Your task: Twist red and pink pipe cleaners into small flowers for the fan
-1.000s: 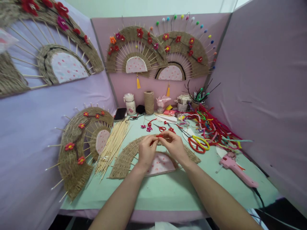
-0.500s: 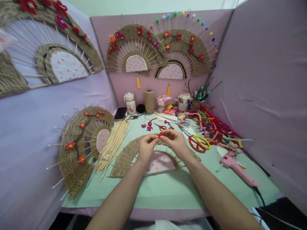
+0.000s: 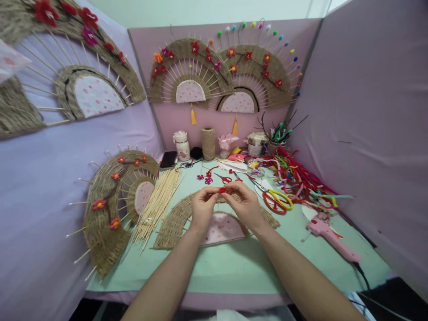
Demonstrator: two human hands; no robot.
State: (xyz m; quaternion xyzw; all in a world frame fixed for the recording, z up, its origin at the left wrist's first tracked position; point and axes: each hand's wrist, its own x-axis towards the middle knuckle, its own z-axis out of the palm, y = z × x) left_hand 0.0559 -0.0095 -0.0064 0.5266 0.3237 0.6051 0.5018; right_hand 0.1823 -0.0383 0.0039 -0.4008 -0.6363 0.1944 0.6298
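Between the fingertips of both hands is a small red fuzzy piece (image 3: 222,190), which looks like bent pipe cleaner; its exact shape is too small to make out. My left hand (image 3: 203,206) pinches it from the left, and my right hand (image 3: 243,204) pinches it from the right. Below the hands a woven twine fan (image 3: 174,223) lies flat on the table, with a pink spotted half-round centre (image 3: 223,227). My hands and wrists cover part of its arch. Just beyond the fingers lie small red-handled scissors (image 3: 226,179) and purple and red pipe-cleaner flowers (image 3: 207,180).
Large scissors (image 3: 274,203), a pink glue gun (image 3: 334,240) with its cord and a pipe-cleaner heap (image 3: 294,174) lie right. Thin sticks (image 3: 158,203) and a flowered fan (image 3: 103,209) stand left. A twine spool (image 3: 208,143), a bottle (image 3: 182,145) and a phone (image 3: 168,159) are behind.
The red piece shows more plainly between the fingertips, as the fingers have shifted slightly around it. The view has tilted a little; the things on the table lie as before.
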